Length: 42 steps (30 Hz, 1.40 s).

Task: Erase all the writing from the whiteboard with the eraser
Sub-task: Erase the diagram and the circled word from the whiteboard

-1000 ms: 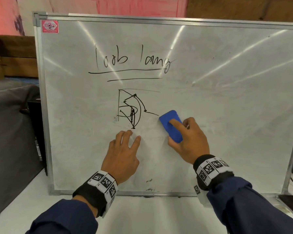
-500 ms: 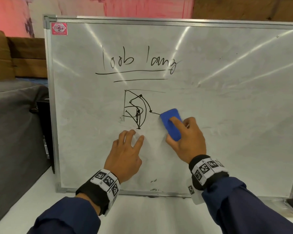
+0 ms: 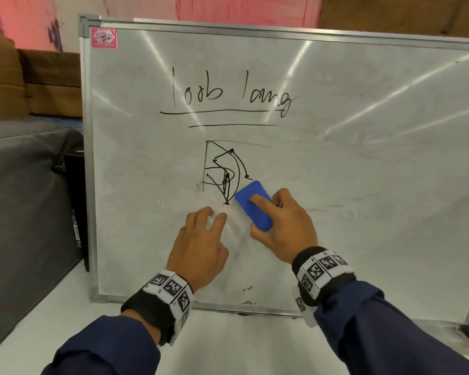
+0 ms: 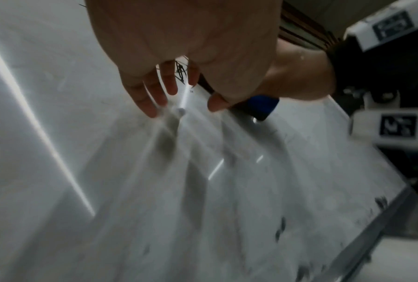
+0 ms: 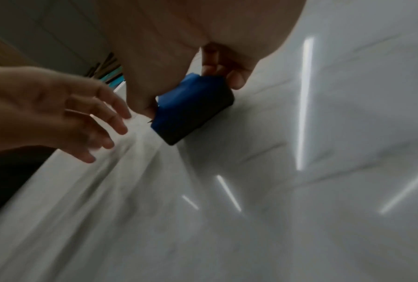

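Your right hand (image 3: pixel 283 228) grips the blue eraser (image 3: pixel 253 205) flat against the whiteboard (image 3: pixel 363 171), at five o'clock of the scribbled diagram (image 3: pixel 224 171); your left hand (image 3: pixel 201 244) rests spread-fingered at seven o'clock of the eraser. You're mid-wipe: next, push toward eleven o'clock through the diagram, then the underlined words (image 3: pixel 228 96). No containers show

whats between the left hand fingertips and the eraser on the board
Only bare whiteboard, seen from the head camera: left hand fingers spread beside the blue eraser, gripped by the right hand.
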Tool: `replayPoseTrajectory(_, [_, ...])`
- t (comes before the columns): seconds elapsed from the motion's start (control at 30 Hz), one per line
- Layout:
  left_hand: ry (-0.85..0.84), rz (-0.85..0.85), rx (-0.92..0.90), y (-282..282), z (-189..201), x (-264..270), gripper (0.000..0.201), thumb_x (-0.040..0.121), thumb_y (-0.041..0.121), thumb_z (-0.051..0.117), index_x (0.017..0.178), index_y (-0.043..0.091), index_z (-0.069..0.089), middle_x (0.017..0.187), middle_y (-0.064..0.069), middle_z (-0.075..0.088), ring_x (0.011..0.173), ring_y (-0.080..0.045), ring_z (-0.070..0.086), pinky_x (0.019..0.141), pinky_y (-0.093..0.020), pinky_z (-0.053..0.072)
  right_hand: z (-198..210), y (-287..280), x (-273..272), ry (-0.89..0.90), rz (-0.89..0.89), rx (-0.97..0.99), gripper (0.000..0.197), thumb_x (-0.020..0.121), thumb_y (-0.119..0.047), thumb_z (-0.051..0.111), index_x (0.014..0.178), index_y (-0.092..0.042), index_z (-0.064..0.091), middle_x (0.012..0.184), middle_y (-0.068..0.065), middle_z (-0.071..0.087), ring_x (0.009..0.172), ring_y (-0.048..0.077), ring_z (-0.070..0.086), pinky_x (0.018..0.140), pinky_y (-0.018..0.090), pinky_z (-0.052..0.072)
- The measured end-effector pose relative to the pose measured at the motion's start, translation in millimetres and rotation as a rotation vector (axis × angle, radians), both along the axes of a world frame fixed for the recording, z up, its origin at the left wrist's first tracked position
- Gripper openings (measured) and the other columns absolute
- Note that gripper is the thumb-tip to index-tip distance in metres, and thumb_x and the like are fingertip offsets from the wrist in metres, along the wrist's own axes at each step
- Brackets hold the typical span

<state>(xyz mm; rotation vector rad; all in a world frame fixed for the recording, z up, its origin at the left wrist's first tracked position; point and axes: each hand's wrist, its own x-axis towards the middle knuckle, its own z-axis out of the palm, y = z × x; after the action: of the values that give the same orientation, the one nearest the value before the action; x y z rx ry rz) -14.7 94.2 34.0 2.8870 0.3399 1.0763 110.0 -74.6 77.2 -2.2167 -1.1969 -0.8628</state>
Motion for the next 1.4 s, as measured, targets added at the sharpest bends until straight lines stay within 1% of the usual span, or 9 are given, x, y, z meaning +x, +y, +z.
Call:
replayPoseTrajectory(0.17, [-0.311,-0.191,-0.611,-20,18,6,0.042,0.097,0.034,0.055,0.135,0.027,0.040,0.099,0.003,0.063,0.077,-0.012,0.066,0.068,-0.028,0.057,-18,18,-16,0.051,0.046,-0.023,0.059,0.078,-0.050,0.075,0.130,-0.031,0.054,0.093,-0.006,0.036,0.064,0.016,0.046,0.053,0.032,0.051])
replayPoseTrajectory(0.3, [-0.395,-0.166,-0.856,-32,34,20,0.039,0.096,0.036,0.061,0.132,0.027,0.051,0.084,0.009,0.064,0.075,-0.005,0.065,0.064,-0.017,0.053,-25,28,-27,0.145,0.056,0.045,0.065,0.070,-0.044,0.080,0.129,-0.027,0.059,0.093,-0.001,0.043,0.066,0.019,0.049,0.056,0.034,0.052])
replayPoseTrajectory(0.47, [-0.417,-0.159,-0.844,-33,23,31,0.048,0.090,0.047,0.061,0.136,0.041,0.049,0.107,0.002,0.064,0.096,-0.016,0.065,0.086,-0.037,0.058,-39,30,-32,0.175,0.142,0.140,0.081,0.066,-0.027,0.090,0.137,-0.014,0.054,0.104,0.005,0.057,0.076,0.019,0.059,0.065,0.035,0.058])
replayPoseTrajectory(0.63, [-0.424,-0.152,-0.833,-31,11,28,0.070,0.077,0.044,0.078,0.136,0.042,0.040,0.121,0.000,0.049,0.104,-0.020,0.059,0.089,-0.036,0.055,-61,14,-29,0.235,0.338,0.188,0.076,0.079,-0.049,0.072,0.144,-0.017,0.048,0.121,-0.006,0.062,0.098,0.005,0.057,0.090,0.018,0.048])
replayPoseTrajectory(0.7, [-0.419,-0.159,-0.793,-28,5,28,0.074,0.077,0.041,0.080,0.138,0.042,0.039,0.123,0.001,0.045,0.107,-0.018,0.057,0.091,-0.030,0.051,-62,6,-28,0.287,0.417,0.190,0.070,0.081,-0.042,0.071,0.143,-0.021,0.050,0.119,-0.012,0.064,0.097,0.000,0.058,0.088,0.011,0.044])
replayPoseTrajectory(0.87, [-0.385,-0.171,-0.694,-26,-1,32,0.071,0.082,0.035,0.079,0.140,0.040,0.039,0.122,0.002,0.042,0.107,-0.012,0.050,0.081,-0.008,0.034,-63,-8,-11,0.385,0.492,0.116,0.068,0.082,-0.034,0.068,0.146,-0.033,0.046,0.121,-0.016,0.065,0.106,0.004,0.062,0.092,0.022,0.050])
replayPoseTrajectory(1.03, [-0.438,-0.101,-0.638,-26,-1,36,0.063,0.083,0.035,0.076,0.133,0.043,0.040,0.121,0.003,0.038,0.109,-0.018,0.050,0.087,-0.026,0.044,-72,-14,-16,0.425,0.558,0.038,0.070,0.086,-0.042,0.065,0.150,-0.044,0.036,0.134,-0.022,0.058,0.113,0.001,0.058,0.096,0.021,0.046])
replayPoseTrajectory(1.2, [-0.363,0.026,-0.361,-16,-6,32,0.067,0.080,0.030,0.076,0.136,0.042,0.041,0.119,0.002,0.038,0.105,-0.023,0.048,0.084,-0.046,0.054,-88,-21,-7,0.344,0.382,0.150,0.057,0.092,-0.060,0.056,0.142,-0.036,0.048,0.124,-0.019,0.055,0.115,-0.001,0.051,0.098,0.015,0.040])
replayPoseTrajectory(1.4, [-0.359,0.062,-0.290,0,6,26,0.068,0.084,0.032,0.075,0.145,0.034,0.046,0.128,-0.003,0.044,0.110,-0.022,0.045,0.089,-0.043,0.052,-128,-45,7,0.392,0.314,-0.090,0.047,0.090,-0.062,0.050,0.123,-0.031,0.064,0.102,-0.021,0.056,0.092,-0.009,0.053,0.079,0.018,0.049])
